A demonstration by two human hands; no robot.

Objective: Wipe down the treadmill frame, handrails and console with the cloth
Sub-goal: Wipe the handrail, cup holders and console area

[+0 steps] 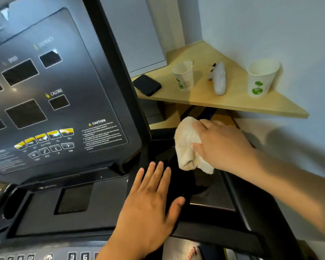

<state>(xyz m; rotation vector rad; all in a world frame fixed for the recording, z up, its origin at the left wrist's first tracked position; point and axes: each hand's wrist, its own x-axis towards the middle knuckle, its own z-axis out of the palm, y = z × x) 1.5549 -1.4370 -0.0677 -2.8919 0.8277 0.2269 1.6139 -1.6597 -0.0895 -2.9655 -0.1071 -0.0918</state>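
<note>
Right hand (221, 145) grips a bunched cream cloth (189, 147), fingers curled over it, pressing it into the black tray recess (204, 186) right of the treadmill console (51, 94). Left hand (148, 207) lies flat on the tray at 7 o'clock from the cloth, fingers straight and spread, holding nothing. Console panel tilts up at 10 o'clock. Wooden corner shelf (233, 104) at 12 o'clock carries a black phone (147, 85), two paper cups (183, 76) (261, 79), and a white controller (219, 79) between the cups.
</note>
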